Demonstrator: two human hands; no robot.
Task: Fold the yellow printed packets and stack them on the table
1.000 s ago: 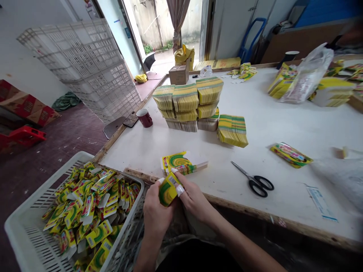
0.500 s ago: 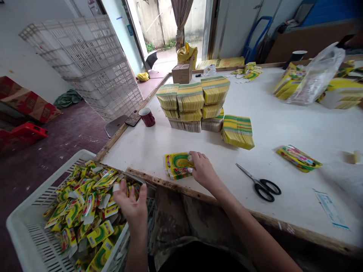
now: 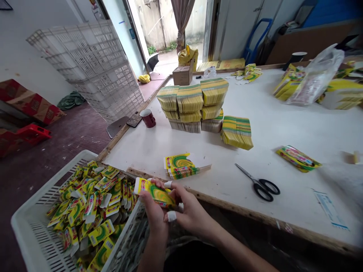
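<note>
Just off the table's near edge, both hands grip a small yellow-green printed carton (image 3: 159, 194). My left hand (image 3: 157, 217) closes round its left end, thumb along the near side. At the other end, my right hand (image 3: 190, 209) holds it between thumb and fingers; white tape wraps some fingertips. Beyond them, a small stack of flat cartons (image 3: 181, 166) lies on the table with flaps sticking out to the right. Left of my hands, a white plastic crate (image 3: 24, 223) holds many similar cartons (image 3: 82, 207).
Black-handled scissors (image 3: 259, 185) lie on the white table (image 3: 286, 128) at right, near a printed packet (image 3: 298, 158). Bundled carton stacks (image 3: 190, 100) stand mid-table. A maroon mug (image 3: 148, 118) and a phone (image 3: 134, 119) sit by the left edge; tall stacked crates (image 3: 93, 64) stand behind.
My right hand has taken a carton from the small stack and brought it toward me. My left hand has moved right from above the crate and closed on the same carton.
</note>
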